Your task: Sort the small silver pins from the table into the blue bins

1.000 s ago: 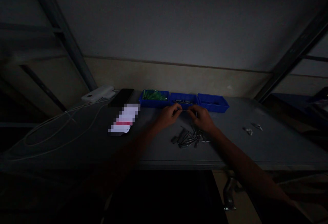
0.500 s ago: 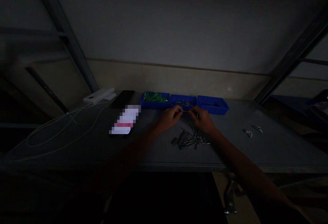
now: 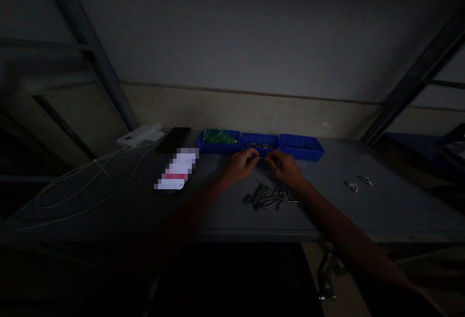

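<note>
Between my two hands a thin, shiny rod-like piece [image 3: 262, 158] lies level, pinched at both ends; the dim light hides its exact kind. My left hand [image 3: 240, 166] is closed on its left end with thumb and fingers. On the right end, my right hand [image 3: 285, 167] is closed the same way. Below them on the table is a loose heap of slim metal parts [image 3: 267, 197]. Just behind the hands stands the middle blue bin [image 3: 259, 140], with several metal pieces inside.
Left of the middle bin, a blue bin [image 3: 203, 148] holds green pieces in clear plastic. Another blue bin [image 3: 303, 152] stands to the right. A lit phone [image 3: 178, 169], a dark phone [image 3: 175, 139], a white power strip [image 3: 140, 135] with cables, and small white items [image 3: 353, 187] lie on the table.
Both hands keep nearly the same place and grip. The piece between them looks slightly turned and brighter; the whole view has shifted a little.
</note>
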The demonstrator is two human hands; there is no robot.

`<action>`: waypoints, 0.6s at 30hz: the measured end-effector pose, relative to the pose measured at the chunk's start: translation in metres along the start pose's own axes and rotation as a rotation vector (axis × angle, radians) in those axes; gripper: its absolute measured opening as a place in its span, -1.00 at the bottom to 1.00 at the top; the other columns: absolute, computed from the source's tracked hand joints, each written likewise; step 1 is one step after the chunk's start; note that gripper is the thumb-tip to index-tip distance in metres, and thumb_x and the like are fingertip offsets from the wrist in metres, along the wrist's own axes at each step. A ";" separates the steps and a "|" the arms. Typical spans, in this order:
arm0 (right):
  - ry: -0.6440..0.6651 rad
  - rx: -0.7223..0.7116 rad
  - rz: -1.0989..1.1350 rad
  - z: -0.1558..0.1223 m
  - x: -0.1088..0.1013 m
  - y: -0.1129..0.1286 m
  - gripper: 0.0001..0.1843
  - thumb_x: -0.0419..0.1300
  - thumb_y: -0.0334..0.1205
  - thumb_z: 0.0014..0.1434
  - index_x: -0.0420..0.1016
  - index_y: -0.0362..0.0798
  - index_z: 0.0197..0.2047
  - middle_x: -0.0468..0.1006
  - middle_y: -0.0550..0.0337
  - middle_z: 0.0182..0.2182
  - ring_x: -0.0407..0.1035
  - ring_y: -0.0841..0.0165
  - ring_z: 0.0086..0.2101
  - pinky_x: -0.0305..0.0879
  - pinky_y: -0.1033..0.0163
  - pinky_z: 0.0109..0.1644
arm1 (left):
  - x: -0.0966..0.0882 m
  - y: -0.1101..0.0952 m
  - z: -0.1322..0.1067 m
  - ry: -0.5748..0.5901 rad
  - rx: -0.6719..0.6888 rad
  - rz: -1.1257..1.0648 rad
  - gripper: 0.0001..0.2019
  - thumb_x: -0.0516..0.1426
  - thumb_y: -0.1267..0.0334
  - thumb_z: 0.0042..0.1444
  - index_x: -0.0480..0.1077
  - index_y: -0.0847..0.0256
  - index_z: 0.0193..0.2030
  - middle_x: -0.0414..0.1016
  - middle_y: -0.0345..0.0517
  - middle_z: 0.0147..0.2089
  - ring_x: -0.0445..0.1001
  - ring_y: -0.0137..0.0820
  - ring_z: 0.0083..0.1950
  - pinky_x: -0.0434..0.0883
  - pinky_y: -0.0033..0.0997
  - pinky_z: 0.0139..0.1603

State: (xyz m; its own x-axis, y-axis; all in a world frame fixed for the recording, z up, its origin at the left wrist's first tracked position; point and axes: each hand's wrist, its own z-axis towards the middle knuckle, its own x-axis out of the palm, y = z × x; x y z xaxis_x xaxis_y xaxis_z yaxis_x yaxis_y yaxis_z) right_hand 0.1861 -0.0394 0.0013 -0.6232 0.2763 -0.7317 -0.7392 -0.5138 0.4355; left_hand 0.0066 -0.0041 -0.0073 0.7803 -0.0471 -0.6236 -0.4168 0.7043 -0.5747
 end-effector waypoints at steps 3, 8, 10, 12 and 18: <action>-0.007 -0.004 -0.006 0.000 0.000 0.000 -0.85 0.02 -0.24 0.17 0.39 -0.07 -0.34 0.47 0.15 -0.44 0.30 0.39 -0.45 0.17 0.31 -0.35 | -0.001 -0.002 0.000 -0.002 0.012 -0.025 -0.85 0.03 0.25 0.13 0.33 0.24 -0.21 0.38 -0.24 -0.51 0.35 -0.50 -0.47 0.25 -0.55 -0.41; 0.006 -0.013 0.014 0.000 0.000 0.002 -0.86 0.05 -0.24 0.15 0.39 -0.07 -0.35 0.45 0.17 -0.47 0.30 0.40 -0.47 0.16 0.32 -0.38 | -0.002 -0.003 0.001 -0.006 0.023 -0.004 -0.91 0.02 0.31 0.12 0.33 0.24 -0.30 0.42 -0.22 -0.44 0.38 -0.49 -0.41 0.26 -0.55 -0.37; 0.010 -0.014 0.025 -0.001 0.000 0.002 -0.87 0.06 -0.23 0.14 0.39 -0.07 -0.34 0.45 0.19 -0.47 0.30 0.41 -0.47 0.16 0.33 -0.38 | -0.002 -0.003 0.001 -0.019 0.010 0.007 -0.91 0.02 0.32 0.13 0.32 0.23 -0.30 0.44 -0.20 -0.41 0.40 -0.47 -0.37 0.28 -0.54 -0.35; 0.014 -0.012 0.029 -0.001 0.000 0.002 -0.88 0.07 -0.23 0.13 0.39 -0.07 -0.33 0.45 0.19 -0.48 0.29 0.41 -0.48 0.16 0.33 -0.38 | -0.002 -0.002 0.001 -0.033 0.005 0.009 -0.91 0.01 0.32 0.14 0.32 0.23 -0.29 0.44 -0.19 -0.39 0.41 -0.46 -0.34 0.29 -0.53 -0.31; -0.003 -0.001 0.007 0.000 0.000 0.003 -0.87 0.05 -0.23 0.15 0.37 -0.07 -0.36 0.44 0.19 -0.48 0.30 0.41 -0.48 0.15 0.33 -0.38 | 0.000 0.000 0.000 -0.019 -0.003 -0.006 -0.89 0.03 0.28 0.13 0.31 0.24 -0.24 0.42 -0.20 -0.43 0.39 -0.47 -0.38 0.29 -0.52 -0.35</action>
State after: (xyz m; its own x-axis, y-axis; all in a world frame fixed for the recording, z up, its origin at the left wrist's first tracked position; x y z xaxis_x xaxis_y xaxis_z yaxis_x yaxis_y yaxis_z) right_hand 0.1841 -0.0415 0.0028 -0.6291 0.2748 -0.7272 -0.7344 -0.5165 0.4402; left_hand 0.0063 -0.0040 -0.0070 0.7914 -0.0376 -0.6101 -0.4135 0.7021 -0.5797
